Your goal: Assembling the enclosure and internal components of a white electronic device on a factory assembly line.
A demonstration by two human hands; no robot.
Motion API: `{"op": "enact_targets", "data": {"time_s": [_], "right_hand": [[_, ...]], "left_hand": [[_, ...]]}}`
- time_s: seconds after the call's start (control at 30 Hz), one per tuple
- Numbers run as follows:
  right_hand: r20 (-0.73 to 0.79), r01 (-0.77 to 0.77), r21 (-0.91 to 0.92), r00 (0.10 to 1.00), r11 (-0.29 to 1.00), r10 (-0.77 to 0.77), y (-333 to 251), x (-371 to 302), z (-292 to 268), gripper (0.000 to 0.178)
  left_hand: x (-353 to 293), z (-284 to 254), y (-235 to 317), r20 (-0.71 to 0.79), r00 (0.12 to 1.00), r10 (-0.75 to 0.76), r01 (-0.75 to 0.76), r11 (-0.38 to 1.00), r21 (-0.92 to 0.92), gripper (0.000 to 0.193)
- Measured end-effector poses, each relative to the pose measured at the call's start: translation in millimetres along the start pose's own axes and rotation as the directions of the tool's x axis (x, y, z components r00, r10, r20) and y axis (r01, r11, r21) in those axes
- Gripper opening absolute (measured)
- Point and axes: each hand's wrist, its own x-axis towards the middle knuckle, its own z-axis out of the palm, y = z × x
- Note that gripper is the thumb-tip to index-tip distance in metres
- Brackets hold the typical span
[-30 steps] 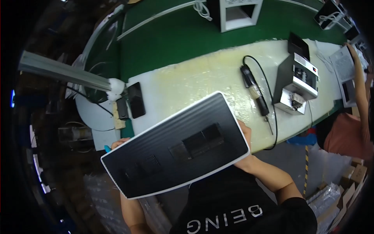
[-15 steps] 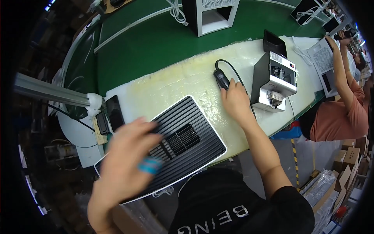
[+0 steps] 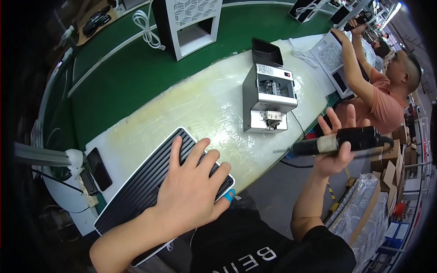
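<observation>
The left hand [image 3: 189, 184] is lying palm down with its fingers spread apart on a black slatted panel [image 3: 141, 193], gripping nothing; its thumb is wearing a blue wrap [image 3: 230, 195]. The right hand [image 3: 334, 161] is clasping a black power screwdriver [image 3: 357, 139], thumb in front and the other fingers fanning out behind; the tool is being held aloft to the right of the panel, its tip blurring leftward.

The panel is showing a white rim and is occupying the near left part of a film-covered pale mat [image 3: 150, 123]. A black cable [image 3: 298, 164] is trailing below the screwdriver. Beyond the hands, a small silver-and-black machine [image 3: 275, 101] is standing on the mat, with a black tray [image 3: 268, 53] sitting just behind it. A dark phone-like slab [image 3: 99, 168] is lying at the mat's left end.

Further out, a white-fronted housing [image 3: 193, 11] is standing on the green bench top [image 3: 104, 91], a coiled white cord [image 3: 144, 27] lying beside it. At right, a co-worker [image 3: 384, 100] is reaching over a white patterned unit [image 3: 331, 53].
</observation>
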Motion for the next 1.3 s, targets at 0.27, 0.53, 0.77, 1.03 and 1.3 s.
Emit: {"op": "enact_targets", "data": {"time_s": [0.27, 0.53, 0.77, 1.03, 1.3], "right_hand": [[0.218, 0.268, -0.189, 0.949, 0.945, -0.226, 50.7, 9.3, 11.1, 0.074], [0.226, 0.138, -0.256, 0.971, 0.957, -0.079, 27.2, 4.3, 32.4, 0.076], [0.375, -0.102, 0.225, 0.927, 0.969, 0.01, -85.1, 29.9, 78.3, 0.057], [0.411, 0.383, 0.13, 0.819, 0.915, -0.401, -88.5, 21.8, 124.9, 0.06], [0.556, -0.246, 0.076, 0.815, 0.966, 0.164, -87.5, -9.7, 134.9, 0.065]], "left_hand": [[7.6, 5.4, 1.7, 0.001, 1.0, -0.003, 0.003, 1.0, 0.002, 0.033], [5.5, 9.3, -2.3, -0.015, 1.0, 0.01, -0.011, 1.0, -0.009, 0.031], [-1.5, 14.6, -6.1, -0.087, 0.996, 0.03, -0.033, 0.999, -0.037, 0.029], [-4.8, 17.9, -8.4, -0.157, 0.985, 0.069, -0.076, 0.996, -0.036, 0.031], [-6.6, 19.8, -10.9, -0.182, 0.981, 0.071, -0.084, 0.994, -0.068, 0.029]]}}
